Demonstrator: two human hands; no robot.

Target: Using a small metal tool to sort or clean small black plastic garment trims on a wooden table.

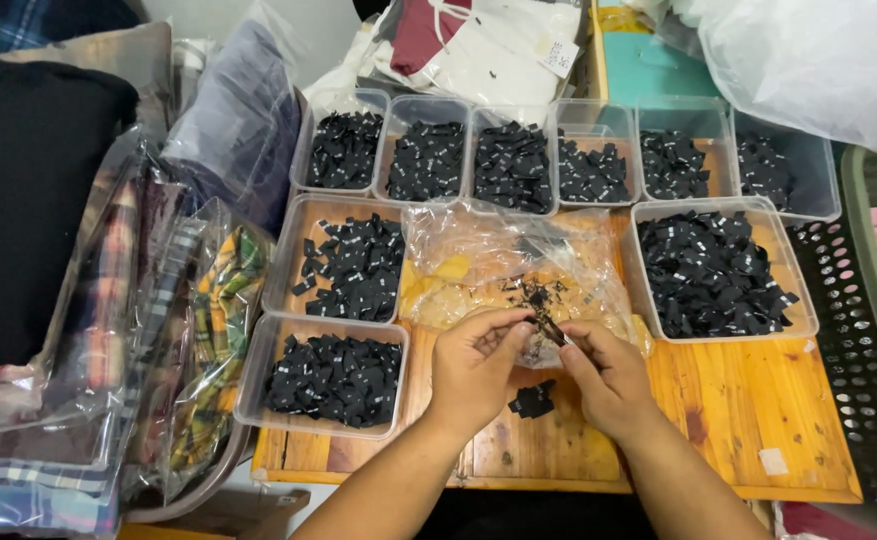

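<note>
Small black woven label (pixel 548 328) pinched between the fingertips of both hands, just above the wooden table (pixel 728 400).

Left hand (pixel 476 368) and right hand (pixel 608 378) closed to a fine pinch on the label — thumb and forefinger tips nearly meeting, other fingers curled. Directly behind the fingertips, a crinkled clear plastic bag (pixel 478 265) with a loose scatter of the same labels; below the fingers, a little stack of labels (pixel 532 400) on the bare wood. Farther out, clear plastic tubs (pixel 335 378) heaped with flat, glossy black tags. Likely slip: thin, slick fabric sliding out of the pinch — or two labels clinging together and passing as one.
</note>
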